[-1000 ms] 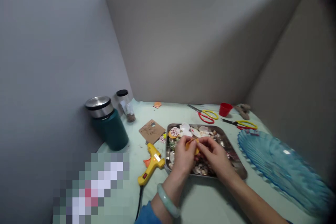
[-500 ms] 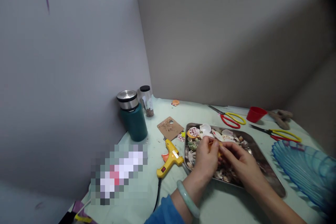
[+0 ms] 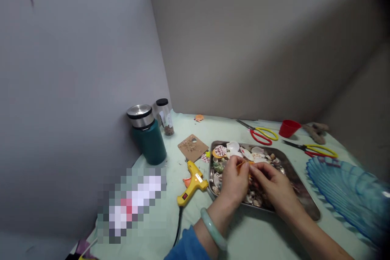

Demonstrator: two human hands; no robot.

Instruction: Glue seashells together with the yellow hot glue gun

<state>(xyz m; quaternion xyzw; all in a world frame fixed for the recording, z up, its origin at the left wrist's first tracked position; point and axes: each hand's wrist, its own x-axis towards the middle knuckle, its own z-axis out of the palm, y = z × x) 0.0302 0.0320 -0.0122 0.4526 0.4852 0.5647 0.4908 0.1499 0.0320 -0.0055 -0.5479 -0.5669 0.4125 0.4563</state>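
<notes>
Where both hands [image 3: 234, 180] pinch it, the orange piece [image 3: 240, 166] lies crosswise, mostly hidden.

A small orange piece [image 3: 240, 166] is pinched between the left hand [image 3: 235, 180] and the right hand [image 3: 276, 189], over the metal tray [image 3: 309, 205] of shells [image 3: 233, 146]. Mostly covered, it shows only slivers, its outline and tilt unclear.

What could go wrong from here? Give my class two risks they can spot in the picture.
First, the small orange piece pinched between the left hand and right hand might slip into the metal tray and get lost among the shells.

Second, the yellow glue gun lies close beside the tray, its cord near the blue sleeve; an arm could snag it.
</notes>
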